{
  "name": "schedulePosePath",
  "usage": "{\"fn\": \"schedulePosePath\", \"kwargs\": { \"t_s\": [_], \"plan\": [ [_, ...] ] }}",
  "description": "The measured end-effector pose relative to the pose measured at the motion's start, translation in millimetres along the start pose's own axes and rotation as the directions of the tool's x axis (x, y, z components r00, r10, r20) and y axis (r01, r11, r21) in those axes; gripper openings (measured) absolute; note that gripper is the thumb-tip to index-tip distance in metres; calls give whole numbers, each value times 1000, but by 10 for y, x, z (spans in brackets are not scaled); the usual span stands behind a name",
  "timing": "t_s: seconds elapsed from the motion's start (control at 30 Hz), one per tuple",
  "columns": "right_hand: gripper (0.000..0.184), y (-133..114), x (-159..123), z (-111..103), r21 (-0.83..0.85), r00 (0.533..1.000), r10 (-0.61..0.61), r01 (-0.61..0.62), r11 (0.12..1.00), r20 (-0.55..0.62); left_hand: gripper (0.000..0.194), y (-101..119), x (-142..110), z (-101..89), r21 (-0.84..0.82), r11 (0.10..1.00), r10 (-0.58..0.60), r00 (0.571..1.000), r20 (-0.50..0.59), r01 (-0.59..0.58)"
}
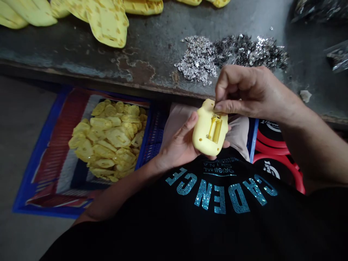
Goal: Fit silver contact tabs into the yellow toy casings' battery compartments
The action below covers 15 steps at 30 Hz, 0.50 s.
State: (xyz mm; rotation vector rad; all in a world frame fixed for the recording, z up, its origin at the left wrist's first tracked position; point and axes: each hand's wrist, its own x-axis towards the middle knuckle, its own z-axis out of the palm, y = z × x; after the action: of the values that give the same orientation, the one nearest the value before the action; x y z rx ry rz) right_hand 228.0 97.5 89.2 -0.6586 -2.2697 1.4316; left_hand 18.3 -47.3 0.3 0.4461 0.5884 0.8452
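A yellow plastic casing with an open battery compartment rests in my left hand, whose fingers wrap round it from below and whose thumb lies along its left side. My right hand is over the casing's upper end, thumb and forefinger pinched together at the top of the compartment. Whatever is between those fingertips is too small and hidden to make out. Just beyond my right hand, small shiny metal pieces lie heaped on the bench, with a darker heap of metal pieces beside them.
Larger yellow plastic shells lie along the back of the metal bench. A blue crate at lower left holds many yellow parts. Red-rimmed black discs are at the right, below the bench edge. Plastic bags sit at upper right.
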Motion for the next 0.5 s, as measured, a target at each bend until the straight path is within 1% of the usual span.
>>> {"fn": "schedulePosePath", "kwargs": {
  "t_s": [0.07,0.1,0.13,0.2,0.27,0.3,0.37,0.43,0.5],
  "plan": [
    [25,33,-87,53,72,998,-25,30,997,-58,76,-2,9,-14,-27,1000,-2,1000,10,3],
    [22,50,-144,89,86,995,-30,39,996,-99,77,-1,14,-16,-36,999,-1,1000,13,1],
    [20,66,-205,133,65,987,-35,46,997,-155,78,1,20,-15,-43,999,1,1000,16,-1],
    [12,99,-330,235,-88,962,-75,54,995,-261,78,7,31,-7,-52,999,8,1000,15,-7],
    [7,140,-443,347,-290,937,-168,76,954,-307,78,15,43,7,-62,998,16,1000,9,-15],
    [10,167,-490,402,-373,923,-218,90,924,-317,78,20,48,14,-65,998,20,1000,6,-20],
    [20,233,-569,500,-486,898,-303,119,866,-319,80,27,59,29,-67,997,24,1000,4,-23],
    [25,305,-632,575,-559,871,-374,146,816,-319,83,27,69,40,-62,998,19,1000,8,-19],
    [27,362,-685,625,-599,846,-427,170,783,-318,85,16,79,50,-55,998,13,1000,16,-12]
  ]
}}
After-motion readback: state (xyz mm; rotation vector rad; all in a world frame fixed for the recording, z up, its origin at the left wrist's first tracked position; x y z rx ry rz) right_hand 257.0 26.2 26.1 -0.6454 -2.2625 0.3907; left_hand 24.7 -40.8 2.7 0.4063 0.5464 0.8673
